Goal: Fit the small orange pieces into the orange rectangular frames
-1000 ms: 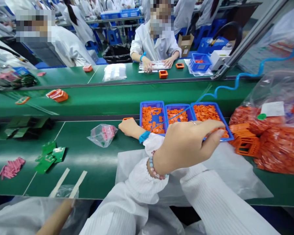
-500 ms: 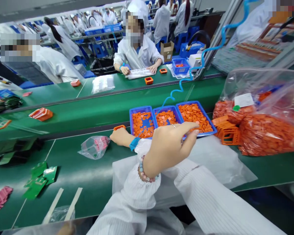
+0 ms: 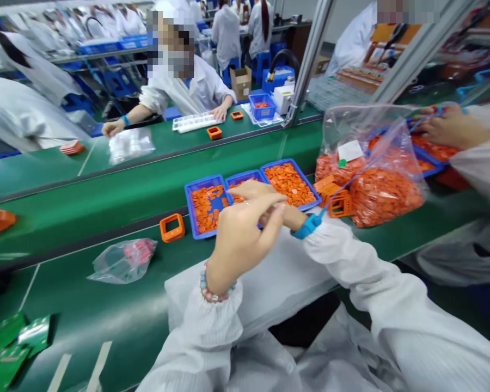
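My left hand [image 3: 243, 231], with a beaded bracelet at its wrist, is over the near side of the trays. Its thumb and index finger come together at the tips; what they hold, if anything, is hidden. My right hand [image 3: 293, 216], with a blue wrist strap, lies behind the left one, its fingers mostly covered or blurred. Just beyond are three blue trays of small orange pieces: a left tray [image 3: 204, 236], a partly covered middle tray [image 3: 245, 177] and a right tray [image 3: 288, 161]. An orange square frame [image 3: 172, 238] lies left of them, untouched.
White sheeting [image 3: 269, 283] covers the bench before me. Bags of orange pieces [image 3: 386, 196] and stacked orange frames [image 3: 340, 204] stand right. Leftward lie a bag with pink pieces [image 3: 124, 260] and green boards [image 3: 18, 343]. A co-worker's hand [image 3: 453, 128] is at far right.
My right hand has let go of the orange frame and moved right, behind my left hand. The view has turned right, and the co-worker opposite has reached toward a white packet.
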Demonstrator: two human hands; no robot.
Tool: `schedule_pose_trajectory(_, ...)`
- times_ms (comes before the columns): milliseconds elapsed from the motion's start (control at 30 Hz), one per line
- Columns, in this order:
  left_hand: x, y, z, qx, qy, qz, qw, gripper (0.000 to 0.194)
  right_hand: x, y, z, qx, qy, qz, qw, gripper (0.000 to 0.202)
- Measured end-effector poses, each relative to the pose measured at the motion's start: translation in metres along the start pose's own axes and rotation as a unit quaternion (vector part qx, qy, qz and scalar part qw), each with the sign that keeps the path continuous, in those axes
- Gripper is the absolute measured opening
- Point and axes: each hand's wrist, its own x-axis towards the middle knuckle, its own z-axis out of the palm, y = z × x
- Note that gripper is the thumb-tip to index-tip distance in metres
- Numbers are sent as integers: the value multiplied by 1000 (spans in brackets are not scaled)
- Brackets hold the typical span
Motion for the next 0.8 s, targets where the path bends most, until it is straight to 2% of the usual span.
schedule_pose_trajectory(100,1,-1,-4,-7,16,-9,1000,21,-54,65,-17,-8,56,69,996,34)
schedule_pose_trajectory(200,2,0,-6,-13,32,-8,999,18,-115,123,-29,-49,154,184,970,37)
schedule_pose_trajectory(233,2,0,-6,-12,33,-6,999,17,-134,139,-33,-71,158,224,959,43)
schedule_pose_trajectory(300,2,0,-5,-4,34,-3,999,17,-165,161,-38,-95,148,299,938,66)
schedule_pose_trajectory(400,3,0,-3,7,32,-2,999,16,-189,173,-40,-91,102,354,925,90)
schedule_pose_trajectory(533,3,-1,-1,6,30,5,1000,16,-191,168,-31,-94,64,366,924,89)
schedule_pose_trajectory(667,3,0,-2,8,34,-2,999,15,-190,167,-22,-91,93,371,920,87)
schedule_pose_trajectory(800,3,0,-1,5,34,1,999,15,-195,172,-20,-82,126,345,926,84)
